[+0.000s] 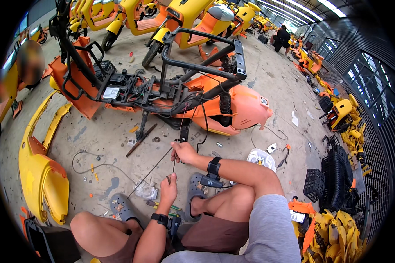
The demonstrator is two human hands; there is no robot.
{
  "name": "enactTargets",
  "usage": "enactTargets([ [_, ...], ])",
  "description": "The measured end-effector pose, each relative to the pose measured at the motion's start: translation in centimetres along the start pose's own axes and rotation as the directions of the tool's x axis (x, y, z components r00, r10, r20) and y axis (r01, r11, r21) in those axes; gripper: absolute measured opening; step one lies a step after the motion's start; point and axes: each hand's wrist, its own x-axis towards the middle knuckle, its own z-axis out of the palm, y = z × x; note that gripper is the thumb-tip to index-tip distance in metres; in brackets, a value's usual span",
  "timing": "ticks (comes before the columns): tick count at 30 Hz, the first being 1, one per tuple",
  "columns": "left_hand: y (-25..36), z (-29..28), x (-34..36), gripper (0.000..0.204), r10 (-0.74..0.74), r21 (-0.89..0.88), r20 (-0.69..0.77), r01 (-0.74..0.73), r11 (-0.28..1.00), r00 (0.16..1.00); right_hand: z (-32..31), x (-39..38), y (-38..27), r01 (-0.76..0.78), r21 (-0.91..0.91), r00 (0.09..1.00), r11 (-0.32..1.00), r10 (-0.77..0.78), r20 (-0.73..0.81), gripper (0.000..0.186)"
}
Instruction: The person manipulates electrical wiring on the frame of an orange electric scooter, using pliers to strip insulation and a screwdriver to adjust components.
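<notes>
My right hand (185,152) is closed on a thin black cable (150,176) below a stripped scooter frame (208,93). One length of the cable slants down left toward my shoe; another runs down to my left hand (168,189). The left fingers are pinched on that length, lower and nearer to me. Above the right hand, a dark flat part (184,131) hangs from the frame among thin wires. The orange rear shell (252,107) is at the frame's right end. What lies inside each grip is mostly hidden by the fingers.
Pliers (176,207) and a clear plastic bag (146,191) lie between my shoes. A yellow body panel (41,175) is at the left, a white bowl-like container (261,158) at the right. Black baskets (335,175) and yellow panels (335,239) line the right side. A person (281,38) crouches far off.
</notes>
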Motion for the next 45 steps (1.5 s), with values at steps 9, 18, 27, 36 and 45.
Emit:
enactTargets([
  [9, -1.2, -0.4, 1.3, 0.047, 0.002, 0.015, 0.044, -0.003, 1.0, 0.999, -0.5, 0.3, 0.4, -0.085, 0.075, 0.995, 0.994, 0.081, 0.056, 0.047],
  [18, -1.4, 0.0, 1.5, 0.048, -0.008, 0.043, 0.058, 0.006, 0.999, 0.998, -0.9, -0.1, -0.1, -0.096, 0.048, 0.993, 0.994, 0.092, 0.068, 0.046],
  [27, -2.1, -0.3, 1.8, 0.049, -0.007, 0.026, 0.061, 0.005, 1.0, 0.998, -0.6, -0.4, -0.6, -0.09, 0.06, 0.994, 0.994, 0.087, 0.059, 0.047],
  [36, -2.2, 0.3, 2.0, 0.048, 0.0, 0.016, 0.066, -0.001, 1.0, 0.998, -1.2, -0.1, 0.1, -0.074, 0.079, 0.996, 0.994, 0.07, 0.057, 0.047],
  [45, 0.0, 1.0, 1.3, 0.043, 0.15, 0.137, 0.018, -0.152, 0.979, 0.988, -2.0, 2.6, 4.0, -0.005, -0.057, 1.0, 0.998, 0.004, -0.021, 0.05],
])
